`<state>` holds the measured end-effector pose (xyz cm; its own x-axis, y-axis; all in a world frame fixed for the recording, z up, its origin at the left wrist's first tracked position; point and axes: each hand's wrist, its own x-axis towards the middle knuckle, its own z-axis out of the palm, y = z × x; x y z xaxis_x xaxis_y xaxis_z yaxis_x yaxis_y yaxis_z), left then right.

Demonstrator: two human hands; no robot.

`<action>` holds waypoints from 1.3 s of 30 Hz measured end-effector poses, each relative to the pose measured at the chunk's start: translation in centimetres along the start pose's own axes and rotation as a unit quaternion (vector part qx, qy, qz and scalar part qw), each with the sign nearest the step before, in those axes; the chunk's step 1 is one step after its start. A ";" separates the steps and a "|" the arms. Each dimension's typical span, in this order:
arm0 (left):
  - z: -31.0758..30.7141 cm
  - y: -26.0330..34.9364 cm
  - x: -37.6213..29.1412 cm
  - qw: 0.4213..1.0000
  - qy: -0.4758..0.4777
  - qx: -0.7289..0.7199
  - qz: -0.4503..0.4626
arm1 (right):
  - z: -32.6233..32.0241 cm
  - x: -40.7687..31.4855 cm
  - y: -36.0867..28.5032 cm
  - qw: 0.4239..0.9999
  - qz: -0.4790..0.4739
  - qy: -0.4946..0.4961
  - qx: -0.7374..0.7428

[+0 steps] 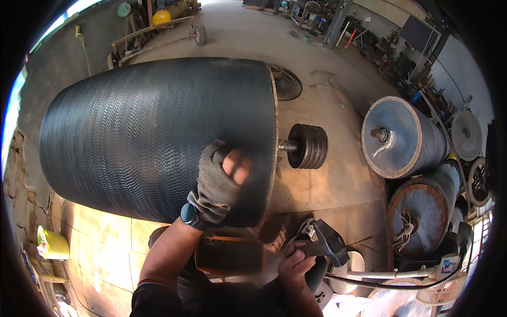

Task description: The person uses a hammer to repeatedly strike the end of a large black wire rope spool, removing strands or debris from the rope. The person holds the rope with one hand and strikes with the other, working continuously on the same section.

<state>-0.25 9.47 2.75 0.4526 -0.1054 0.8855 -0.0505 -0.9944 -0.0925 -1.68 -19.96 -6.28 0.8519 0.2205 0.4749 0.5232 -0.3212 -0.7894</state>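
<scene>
A large black roller (154, 130) with fine grooves around its surface lies sideways before me. My left hand (220, 180), in a grey glove with bare fingertips, rests curled against its near side, close to the right end. A dark blur beside those fingertips hides whether they pinch something. A metal shaft (288, 145) sticks out of the roller's right end and carries a grooved pulley (308, 146). Below and to the right, my bare right hand (297, 259) grips a hammer (332, 242) by its handle, apart from the roller.
Brick-like blocks (274, 234) sit under the roller's near right end, beside a dark brown box-like object (229, 255). Two more large rollers (392, 136) (420, 214) stand at right. A fan (441, 289) is at lower right, a yellow bucket (55, 243) at left, a wheeled frame (154, 29) behind.
</scene>
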 end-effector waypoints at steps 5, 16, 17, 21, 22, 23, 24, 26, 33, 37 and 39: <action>0.5 -0.4 0.7 1.000 0.014 0.009 -0.001 | 0.6 1.1 1.1 0.984 0.069 -0.086 -0.139; 1.3 -0.3 -0.2 0.999 0.008 0.018 -0.038 | -0.3 0.6 0.4 0.994 0.061 -0.056 -0.065; 1.3 -0.4 0.1 0.999 0.010 0.025 -0.032 | -0.3 0.7 0.6 0.999 0.030 -0.022 -0.039; 0.5 -0.8 1.6 0.999 -0.001 0.030 -0.029 | 0.6 1.5 1.6 0.994 0.036 -0.043 -0.090; 0.6 -0.9 1.6 0.999 -0.005 0.024 -0.032 | 1.1 1.9 2.0 0.984 0.068 -0.086 -0.143; 1.0 -0.7 1.4 0.999 -0.001 0.026 -0.033 | 1.2 2.0 2.2 0.967 0.100 -0.128 -0.194; 1.4 -1.1 1.2 0.998 0.013 0.040 -0.037 | 0.0 2.8 1.3 0.974 0.100 -0.153 -0.134; 1.4 -0.8 1.2 0.997 0.010 0.052 -0.051 | -1.1 1.9 0.8 0.986 0.092 -0.122 -0.060; 0.6 -2.1 3.0 0.990 -0.051 0.125 -0.051 | -1.2 -1.5 4.3 0.991 -0.042 -0.068 -0.105; -0.2 1.0 2.2 0.993 -0.002 0.105 -0.050 | -1.5 -2.9 2.7 0.989 0.078 -0.117 -0.038; -1.2 4.7 0.2 0.993 -0.073 -0.040 -0.078 | -1.3 -2.6 2.5 0.996 0.045 -0.071 -0.029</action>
<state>-1.44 4.81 3.05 0.5839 0.0457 0.8106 -0.0372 -0.9959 0.0829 -2.54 -22.57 -8.95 0.8856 0.3158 0.3405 0.4494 -0.3976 -0.8000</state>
